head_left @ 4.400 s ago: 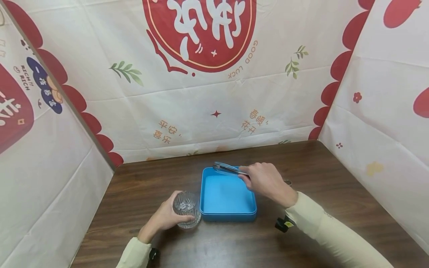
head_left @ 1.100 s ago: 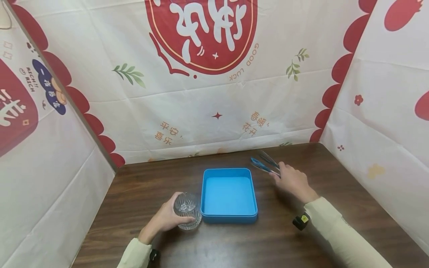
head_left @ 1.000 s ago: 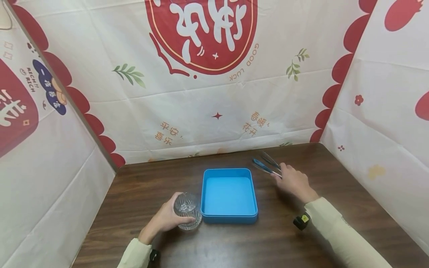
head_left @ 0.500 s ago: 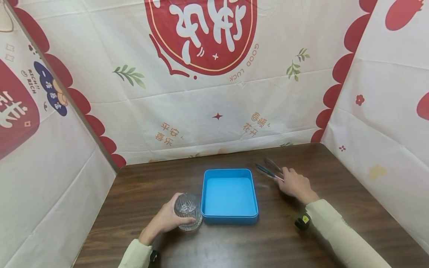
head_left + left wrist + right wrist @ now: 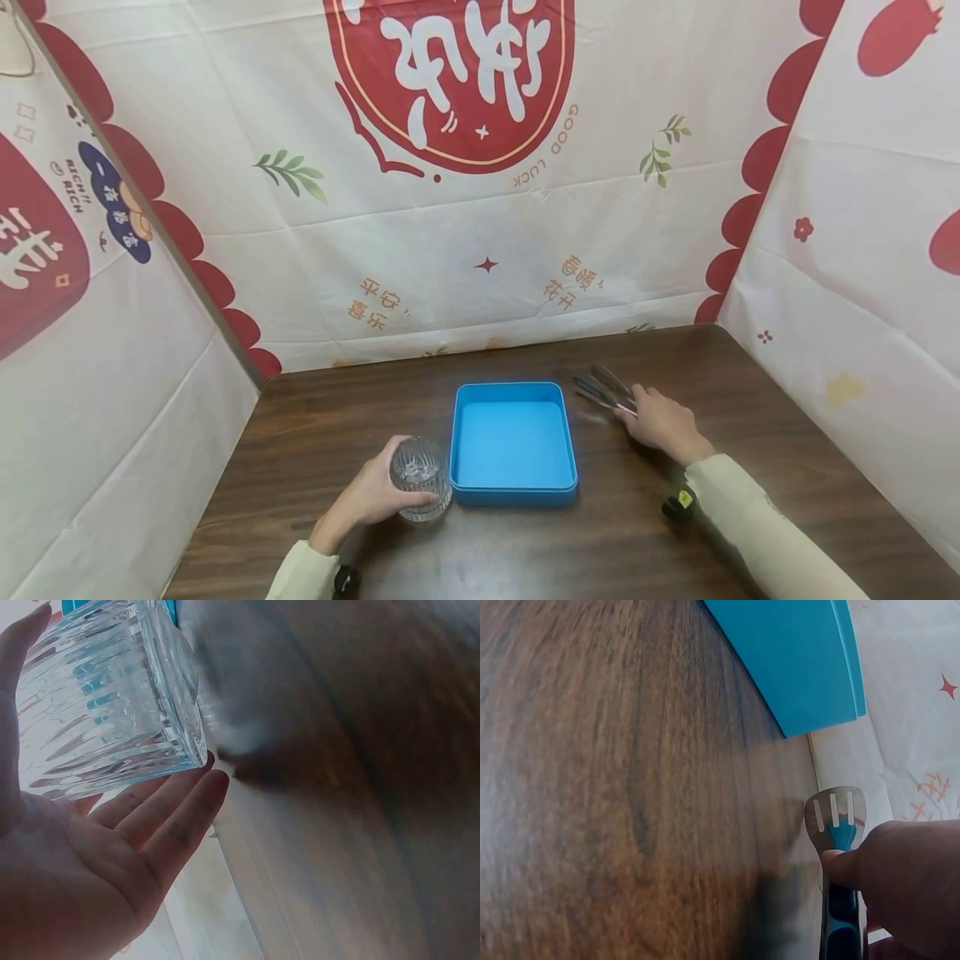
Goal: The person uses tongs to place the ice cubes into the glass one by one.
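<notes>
My left hand (image 5: pixel 371 493) grips a clear ribbed glass (image 5: pixel 422 475), thumb on the near side. The glass is upright, close beside the left wall of a square blue box (image 5: pixel 516 495). In the left wrist view the lower fingers (image 5: pixel 187 817) extend past the glass base. To the right of the box, my right hand (image 5: pixel 663 423) holds metal tongs (image 5: pixel 597 394), whose two arms stand apart and point toward the back left. The right wrist view shows a slotted tong head (image 5: pixel 836 812) low over the table; contact with it is unclear.
The brown wooden table (image 5: pixel 495 558) carries everything. A printed white cloth wall (image 5: pixel 442 225) rises behind its back edge, with more cloth on the left and right sides. A small black wrist camera (image 5: pixel 678 505) sits at the right cuff.
The tongs have moved from above the blue box to its right side, and their arms have spread. Over the last second they shifted slightly nearer. My left hand and the glass have stayed put.
</notes>
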Available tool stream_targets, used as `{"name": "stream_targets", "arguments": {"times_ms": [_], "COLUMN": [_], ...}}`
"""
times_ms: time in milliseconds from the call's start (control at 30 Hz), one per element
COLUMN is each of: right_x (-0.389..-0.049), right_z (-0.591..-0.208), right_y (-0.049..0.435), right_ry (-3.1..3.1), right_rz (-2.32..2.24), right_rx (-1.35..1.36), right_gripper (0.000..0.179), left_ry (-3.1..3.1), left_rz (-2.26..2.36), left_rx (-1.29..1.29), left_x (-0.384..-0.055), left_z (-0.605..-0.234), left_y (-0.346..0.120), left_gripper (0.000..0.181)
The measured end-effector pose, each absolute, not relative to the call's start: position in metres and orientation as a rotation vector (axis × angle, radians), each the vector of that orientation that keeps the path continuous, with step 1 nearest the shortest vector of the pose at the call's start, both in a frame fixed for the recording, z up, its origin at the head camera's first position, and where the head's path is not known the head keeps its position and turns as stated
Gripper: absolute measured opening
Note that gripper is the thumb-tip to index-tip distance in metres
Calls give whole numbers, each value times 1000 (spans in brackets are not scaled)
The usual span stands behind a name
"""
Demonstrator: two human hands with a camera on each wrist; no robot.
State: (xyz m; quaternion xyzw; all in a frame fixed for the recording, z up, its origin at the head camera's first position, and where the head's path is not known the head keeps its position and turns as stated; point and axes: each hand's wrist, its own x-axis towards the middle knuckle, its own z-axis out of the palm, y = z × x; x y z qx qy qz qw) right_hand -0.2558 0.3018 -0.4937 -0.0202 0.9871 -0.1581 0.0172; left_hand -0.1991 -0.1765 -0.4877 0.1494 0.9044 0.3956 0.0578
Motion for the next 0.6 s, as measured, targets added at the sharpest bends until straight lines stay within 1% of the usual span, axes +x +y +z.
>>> {"name": "stream_targets", "arguments": {"times_ms": [167, 367, 467, 600], "right_x": [-254, -251, -252, -254], "right_z": [-496, -497, -497, -497], "right_y": [303, 305, 306, 309], "right_ry": [3071, 3073, 3065, 3058], "right_rz": [-482, -471, -471, -484], "right_rx": [-74, -77, -88, -100], "right_gripper": [61, 61, 64, 72], "left_ry": [2773, 2813, 2843, 2879], "left_rz": [1134, 1094, 1093, 1080], "left_rx": [385, 372, 355, 336], "left_x": [-198, -199, -198, -196], "left_z": [-487, -486, -486, -485], "left_y": [-175, -173, -173, -174], "left_gripper": [101, 94, 95, 102]}}
